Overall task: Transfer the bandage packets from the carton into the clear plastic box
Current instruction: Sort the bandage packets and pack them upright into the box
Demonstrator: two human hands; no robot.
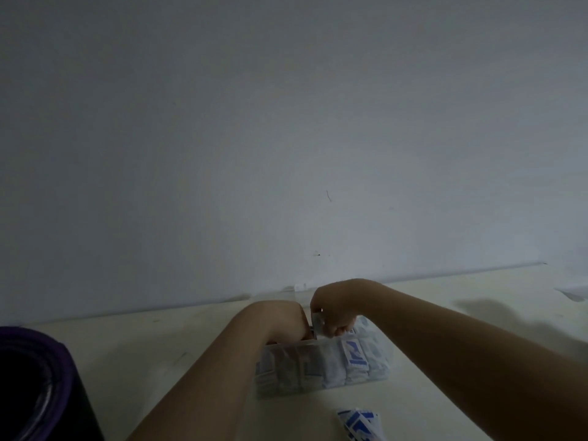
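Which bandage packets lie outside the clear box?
The loose blue-and-white packets on the table nearest the camera, in front of the clear box; the other packets stand packed in rows inside it.

- A plain pale wall (286, 122) fills most of the view, dim and bluish-grey, lighter toward the lower right.
- A thin dark scratch (328, 195) and a small speck (317, 254) mark the wall.
- A cream tabletop (143, 345) meets the wall along a slanting line.
- A dark purple roll (38, 377) lies at the table's left edge.
- Light is low; soft shadows fall on the right.
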